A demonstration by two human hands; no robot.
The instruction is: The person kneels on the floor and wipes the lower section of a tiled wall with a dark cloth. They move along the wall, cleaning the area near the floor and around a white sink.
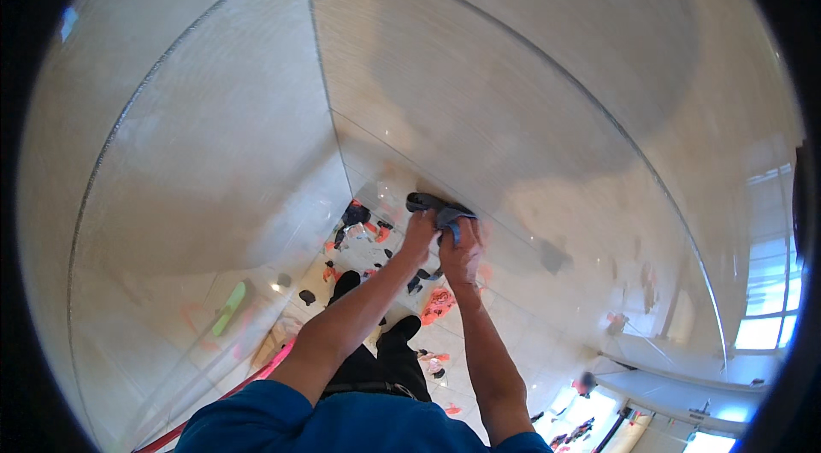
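Being held in both hands, a soft-looking bundle (448, 214) is framed at arm's length, ahead of the body and before a glossy pale wall (505, 102). Its near edge is gripped by the left hand (420, 233), the fingers curled in, while a blue-grey fold is pinched by the right hand (463, 252) just beside it; thumb placement cannot be made out. For steady handling, pressure is best shared evenly by both hands, the loose fold kept clear of the fingers and the far end supported so that it does not droop. Sure footing is advised for the dark shoes (410, 328), with a red-orange item (438, 305) and other pieces scattered on the floor nearby. The bundle is seen as black at its rounded left end and blue-grey at the right, where it is folded and creased. Whether the wall is touched, or what exactly is held, cannot be told.
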